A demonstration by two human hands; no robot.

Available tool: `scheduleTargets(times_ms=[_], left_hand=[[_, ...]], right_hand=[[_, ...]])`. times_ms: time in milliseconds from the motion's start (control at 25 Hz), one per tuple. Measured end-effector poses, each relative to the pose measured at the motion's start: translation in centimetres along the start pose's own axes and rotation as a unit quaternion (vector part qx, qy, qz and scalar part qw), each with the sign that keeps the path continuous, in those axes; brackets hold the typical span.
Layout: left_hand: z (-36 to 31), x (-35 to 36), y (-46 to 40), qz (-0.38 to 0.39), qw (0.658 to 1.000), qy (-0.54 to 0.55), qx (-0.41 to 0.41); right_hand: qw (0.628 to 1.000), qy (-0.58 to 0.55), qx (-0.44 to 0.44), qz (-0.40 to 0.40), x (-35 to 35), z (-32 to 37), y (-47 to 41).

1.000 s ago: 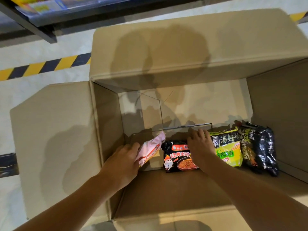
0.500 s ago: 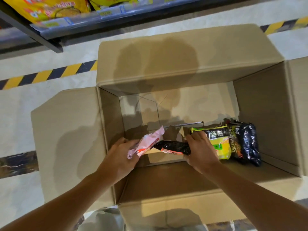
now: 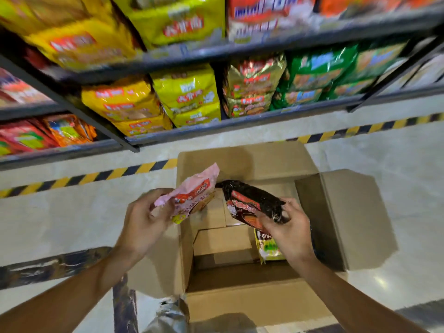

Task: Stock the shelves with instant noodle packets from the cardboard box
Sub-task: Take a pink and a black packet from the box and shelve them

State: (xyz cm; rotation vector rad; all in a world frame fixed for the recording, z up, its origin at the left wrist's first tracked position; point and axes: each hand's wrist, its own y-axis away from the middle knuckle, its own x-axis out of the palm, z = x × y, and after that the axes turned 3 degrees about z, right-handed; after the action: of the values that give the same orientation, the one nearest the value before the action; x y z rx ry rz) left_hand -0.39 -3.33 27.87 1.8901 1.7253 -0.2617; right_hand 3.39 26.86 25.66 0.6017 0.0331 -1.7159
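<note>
Left hand: the left hand (image 3: 141, 222) is raised above the left flap of the open brown cardboard box (image 3: 240, 301), fingers curled round one end of a pink plastic instant noodle packet (image 3: 192, 192) that tilts up toward the shelves.
Right hand: the right hand (image 3: 286, 230) is over the box opening and pinches a black plastic instant noodle packet with red print (image 3: 249, 203) by its near end.
Packets: the pink and black packets lie close together, top corners nearly meeting; whether they touch cannot be told.
Box: it stands on the pale floor (image 3: 60, 212), flaps open; a yellow-green packet (image 3: 268, 248) lies inside by the right wall, partly hidden under the right hand.
Shelves: dark metal shelves (image 3: 216, 127) beyond the box hold yellow, gold, green and red noodle bags.
Floor: a yellow-and-black striped tape line (image 3: 96, 176) runs between the shelves and the box.
</note>
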Motion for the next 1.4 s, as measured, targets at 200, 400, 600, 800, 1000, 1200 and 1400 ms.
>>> scheduleTargets(times_ms=[200, 400, 600, 800, 1000, 1200, 1400], left_hand=[[-14.2, -9.3, 2.7, -0.052, 0.997, 0.057, 0.015], [-26.9, -18.2, 7.4, -0.116, 0.989, 0.07, 0.064], [-36.2, -25.6, 13.8, -0.212, 0.965, 0.11, 0.11], [-40.4, -31.7, 19.8, -0.317, 0.927, 0.159, 0.125], [-41.8, -37.8, 24.7, -0.362, 0.911, 0.133, 0.143], [-40.5, -44.8, 29.0, -0.398, 0.893, 0.141, 0.159], [-36.6, -55.2, 34.1, -0.397, 0.887, 0.168, 0.167]], right_hand=[[0.99, -0.14, 0.02, 0.017, -5.8, 15.9, 3.9], [0.985, -0.162, -0.04, 0.033, -11.4, 29.7, 8.3], [0.979, -0.158, -0.121, 0.031, -15.8, 40.4, 10.9], [0.968, -0.131, -0.208, 0.06, -17.1, 49.0, 13.2], [0.948, -0.127, -0.28, 0.076, -15.2, 55.7, 16.8], [0.935, -0.133, -0.313, 0.097, -11.1, 61.9, 22.0], [0.918, -0.131, -0.355, 0.12, -3.9, 68.5, 28.2]])
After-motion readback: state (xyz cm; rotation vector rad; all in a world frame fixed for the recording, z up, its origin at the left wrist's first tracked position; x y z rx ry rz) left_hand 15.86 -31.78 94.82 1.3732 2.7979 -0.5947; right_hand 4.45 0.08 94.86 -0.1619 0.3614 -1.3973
